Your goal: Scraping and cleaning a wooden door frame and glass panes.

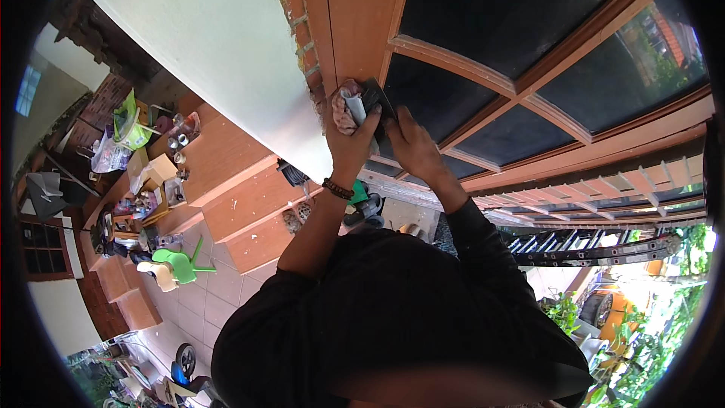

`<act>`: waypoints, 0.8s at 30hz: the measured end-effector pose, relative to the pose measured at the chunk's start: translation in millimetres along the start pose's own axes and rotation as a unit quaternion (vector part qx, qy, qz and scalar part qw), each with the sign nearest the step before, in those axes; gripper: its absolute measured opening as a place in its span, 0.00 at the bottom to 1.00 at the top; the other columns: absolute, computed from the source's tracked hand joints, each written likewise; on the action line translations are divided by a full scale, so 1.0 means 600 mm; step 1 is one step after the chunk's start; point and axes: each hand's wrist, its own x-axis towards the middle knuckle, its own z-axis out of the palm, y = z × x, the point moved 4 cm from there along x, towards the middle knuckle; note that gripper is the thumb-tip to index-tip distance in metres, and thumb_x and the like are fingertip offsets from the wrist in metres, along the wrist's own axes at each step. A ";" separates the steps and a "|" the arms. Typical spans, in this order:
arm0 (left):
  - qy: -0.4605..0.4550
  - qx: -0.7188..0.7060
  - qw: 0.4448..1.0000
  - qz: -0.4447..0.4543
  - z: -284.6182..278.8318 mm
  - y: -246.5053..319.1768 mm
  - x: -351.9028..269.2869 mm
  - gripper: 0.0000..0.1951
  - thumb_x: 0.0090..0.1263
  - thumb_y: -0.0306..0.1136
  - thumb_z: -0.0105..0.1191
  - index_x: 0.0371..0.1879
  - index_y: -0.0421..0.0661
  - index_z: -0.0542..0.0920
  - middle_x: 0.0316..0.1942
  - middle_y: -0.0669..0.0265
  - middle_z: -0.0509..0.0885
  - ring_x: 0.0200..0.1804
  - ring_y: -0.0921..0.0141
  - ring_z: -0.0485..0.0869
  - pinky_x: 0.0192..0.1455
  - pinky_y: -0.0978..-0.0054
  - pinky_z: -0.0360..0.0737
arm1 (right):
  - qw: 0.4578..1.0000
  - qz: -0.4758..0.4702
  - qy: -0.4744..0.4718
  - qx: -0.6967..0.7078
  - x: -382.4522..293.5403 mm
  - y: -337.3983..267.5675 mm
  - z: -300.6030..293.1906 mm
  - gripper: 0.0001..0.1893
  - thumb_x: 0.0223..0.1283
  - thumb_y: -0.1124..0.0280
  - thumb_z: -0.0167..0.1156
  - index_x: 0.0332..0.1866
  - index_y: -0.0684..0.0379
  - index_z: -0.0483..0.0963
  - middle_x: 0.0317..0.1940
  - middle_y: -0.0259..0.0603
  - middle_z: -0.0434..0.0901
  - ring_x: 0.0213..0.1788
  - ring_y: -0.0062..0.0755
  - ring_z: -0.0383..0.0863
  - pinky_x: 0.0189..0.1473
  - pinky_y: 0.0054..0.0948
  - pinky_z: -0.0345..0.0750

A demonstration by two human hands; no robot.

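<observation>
My left hand [352, 144], with a beaded bracelet at the wrist, grips a crumpled stained cloth [343, 109] together with a pale, narrow strip-like piece [355, 106]. Its thumb presses on a thin dark flat plate [375, 96], perhaps a scraper blade; the exact kind is unclear. From the other side, the fingers of my right hand [418, 150] close on the plate's right edge. Both hands are held in front of a brown wooden window frame [362, 22] with dark glass panes [442, 88]. The fingertips behind the plate are hidden.
A white wall [209, 39] with a rough exposed brick edge [302, 34] stands left of the frame. Brown steps [249, 215] lie below left, near a green chair [178, 265] and cluttered boxes [161, 170]. To the right lies a ladder [595, 252] beside plants [561, 313].
</observation>
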 end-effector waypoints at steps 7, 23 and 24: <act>0.005 0.010 1.000 -0.005 0.014 0.000 -0.017 0.30 0.62 0.29 0.71 0.64 0.41 0.75 0.55 0.62 0.84 0.55 0.70 0.83 0.59 0.71 0.79 | 0.995 -0.040 -0.021 -0.088 0.001 0.030 0.001 0.09 0.75 0.69 0.56 0.46 0.65 0.74 0.27 0.66 0.80 0.33 0.71 0.83 0.35 0.62 0.79; 0.000 0.031 0.999 -0.019 0.008 -0.019 -0.019 0.29 0.63 0.24 0.70 0.64 0.41 0.75 0.58 0.64 0.83 0.57 0.72 0.82 0.62 0.74 0.78 | 0.993 -0.008 -0.013 -0.117 0.007 0.027 0.016 0.09 0.76 0.67 0.54 0.44 0.63 0.75 0.27 0.67 0.80 0.33 0.73 0.82 0.37 0.63 0.77; -0.001 0.027 0.999 -0.021 0.008 -0.018 -0.018 0.29 0.64 0.24 0.70 0.64 0.41 0.75 0.57 0.64 0.83 0.56 0.72 0.82 0.62 0.74 0.79 | 0.993 -0.010 -0.010 -0.113 0.009 0.025 0.016 0.09 0.76 0.67 0.54 0.45 0.63 0.75 0.28 0.67 0.80 0.34 0.73 0.82 0.37 0.64 0.77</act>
